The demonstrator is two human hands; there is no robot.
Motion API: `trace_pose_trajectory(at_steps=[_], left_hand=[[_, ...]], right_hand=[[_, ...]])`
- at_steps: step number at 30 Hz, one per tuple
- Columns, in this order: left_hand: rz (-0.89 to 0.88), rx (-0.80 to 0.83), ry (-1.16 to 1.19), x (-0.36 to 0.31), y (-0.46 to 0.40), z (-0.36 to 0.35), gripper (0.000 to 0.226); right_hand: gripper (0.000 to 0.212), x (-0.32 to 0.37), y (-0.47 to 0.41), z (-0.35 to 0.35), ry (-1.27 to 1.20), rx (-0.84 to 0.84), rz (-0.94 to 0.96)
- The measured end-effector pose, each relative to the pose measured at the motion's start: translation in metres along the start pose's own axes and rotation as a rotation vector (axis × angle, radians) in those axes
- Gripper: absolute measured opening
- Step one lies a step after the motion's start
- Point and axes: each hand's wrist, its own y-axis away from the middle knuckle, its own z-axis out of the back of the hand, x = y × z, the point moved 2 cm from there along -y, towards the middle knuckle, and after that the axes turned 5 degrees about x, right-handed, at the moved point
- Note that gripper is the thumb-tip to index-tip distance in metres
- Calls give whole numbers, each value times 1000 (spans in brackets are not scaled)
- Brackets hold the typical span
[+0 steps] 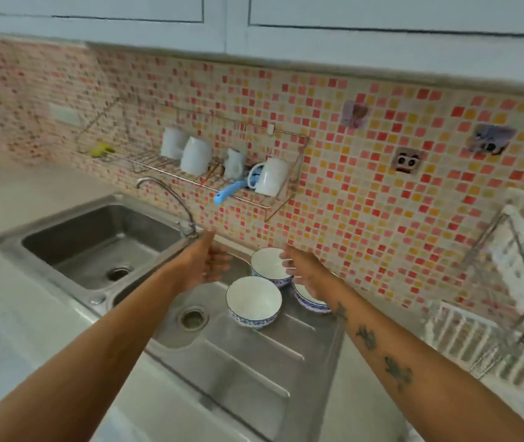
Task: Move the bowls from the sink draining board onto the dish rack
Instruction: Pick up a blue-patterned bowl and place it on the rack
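Standing bowls (253,300), mouths upward

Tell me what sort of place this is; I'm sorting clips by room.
Most likely a home kitchen. A steel sink with a tap sits in the counter, blue-patterned bowls stand on its draining board, and white mugs hang drying on a wire wall rack against mosaic tiles.

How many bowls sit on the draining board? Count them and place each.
3. Near bowl by the drain; far bowl by the wall; third bowl mostly hidden under the right hand.
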Motion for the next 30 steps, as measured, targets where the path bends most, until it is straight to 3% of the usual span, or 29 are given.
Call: trace_pose_trajectory(at_steps=[5,10,15,20,23,27,30], left_hand=[[124,-61,-43,53,-56,35,68],[179,-114,-47,97,-101,28,77],[145,-75,-15,117,-128,7,62],[126,-86,42,141,-146,0,55],[127,-125,137,141,-145,-3,47],[127,-158,207,154,-154,-2,57],[153,-179,228,152,-152,-3,59]], right_hand=[[73,-53,-54,-20,-102,11,-220],[57,-89,-82,-36,-224,-79,-217],[30,-116,-105,-51,-317,-135,-192],[50,-133,-123,-65,-351,-157,-207],[49,-137,-128,-67,-390,-208,-230],[38,-138,-129,-68,-423,-222,-238],[49,-140,-130,-69,-491,-204,-245]])
